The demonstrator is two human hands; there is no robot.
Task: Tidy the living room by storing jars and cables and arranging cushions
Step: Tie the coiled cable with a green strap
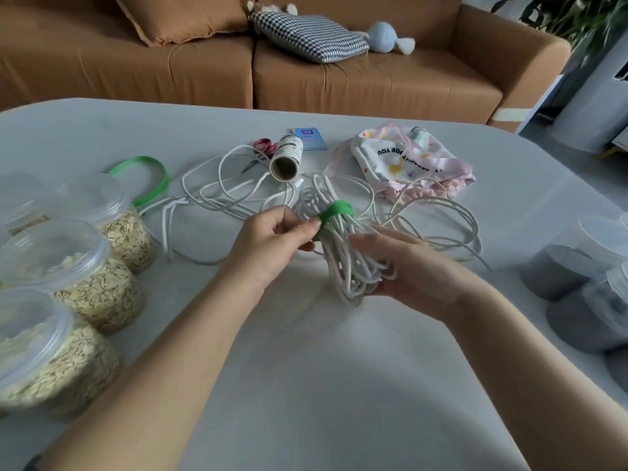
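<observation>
Your left hand (275, 243) pinches the end of the green strap (334, 212) between thumb and fingers (306, 227), and the strap wraps round the far part of the coiled white cable bundle (339, 256). Your right hand (414, 266) grips the bundle's near loops from the right, fingers curled round them, over the middle of the counter (306, 368). Loose white cable (217, 188) lies farther left.

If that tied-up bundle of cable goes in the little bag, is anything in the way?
Only loose cable: its loops lie on the table between the bag and the bundle, which the right hand holds while the left hand pinches its green strap. Nothing else is in between.
</observation>
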